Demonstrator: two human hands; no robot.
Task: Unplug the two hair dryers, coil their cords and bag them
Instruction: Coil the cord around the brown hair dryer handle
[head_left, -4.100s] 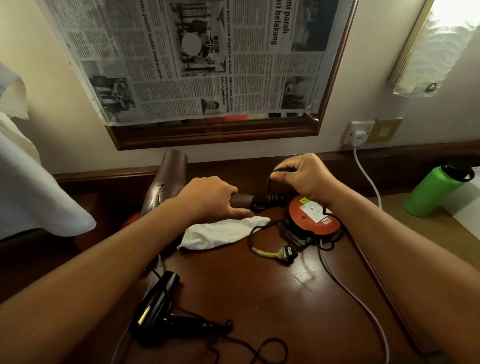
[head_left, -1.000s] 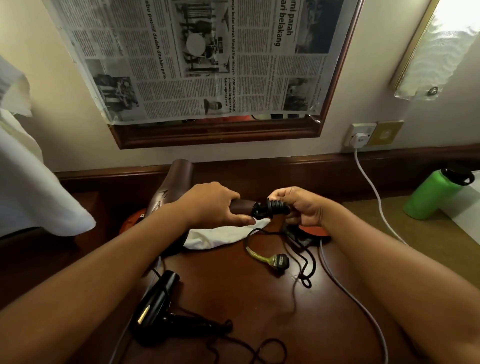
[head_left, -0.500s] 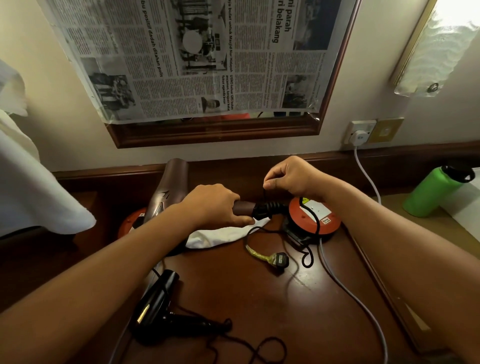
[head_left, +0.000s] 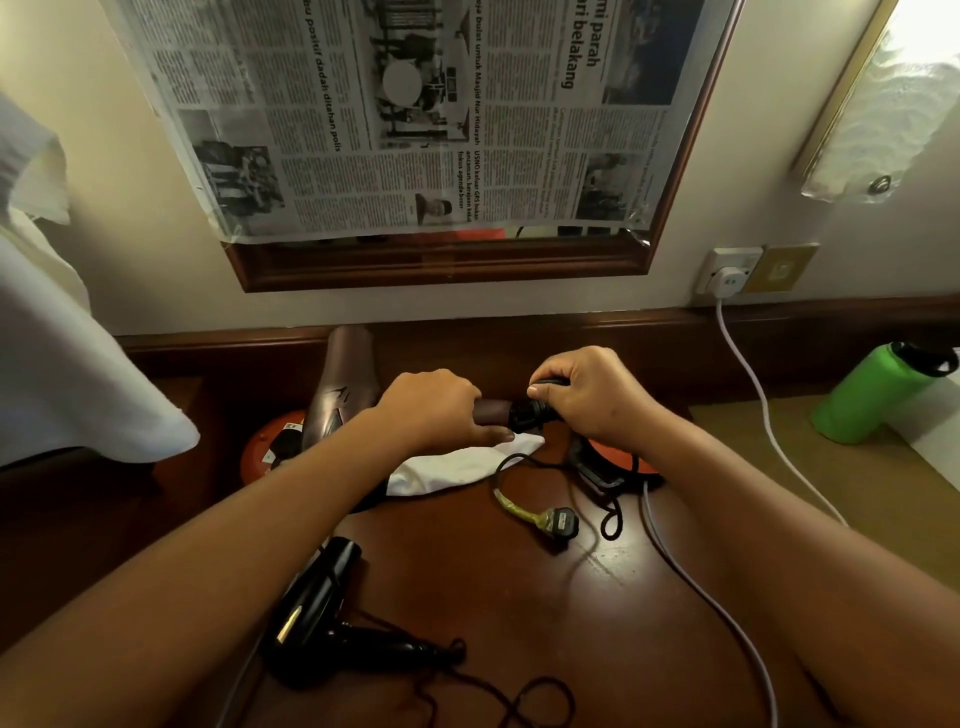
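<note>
Near the middle of the frame the left hand (head_left: 434, 410) is curled around the handle of the brown hair dryer (head_left: 347, 379), whose barrel points up toward the wall at centre left; just right of it the right hand (head_left: 587, 395) pinches the black cord (head_left: 525, 415), which lies in tight turns around the end of that handle; the two hands sit close together, with only the wrapped end of the handle showing between them. Below the hands a loose run of the same cord curves down across the dark wooden table (head_left: 519, 597) to a black plug (head_left: 562, 521) with a yellowish sleeve, lying unplugged on the wood at centre right. A white cloth bag (head_left: 457, 465) lies flat under the left hand, touching the table; behind the right forearm part of an orange cable reel (head_left: 615, 457) shows, and a second orange disc (head_left: 270, 447) sits beside the brown dryer's barrel at centre left.

In the lower left centre the black hair dryer (head_left: 317, 613) lies on its side on the table, well apart from the hands, its thin cord (head_left: 519, 696) looping loosely toward the bottom edge of the frame. A white cable (head_left: 748, 384) hangs from a white plug in the wall socket (head_left: 730, 270) at upper right and runs down over the table to the lower right; a green bottle (head_left: 878, 397) with a black cap lies tilted at the right edge. A newspaper (head_left: 415, 114) covers the framed mirror at the top; white fabric (head_left: 57, 353) hangs at the left edge.
</note>
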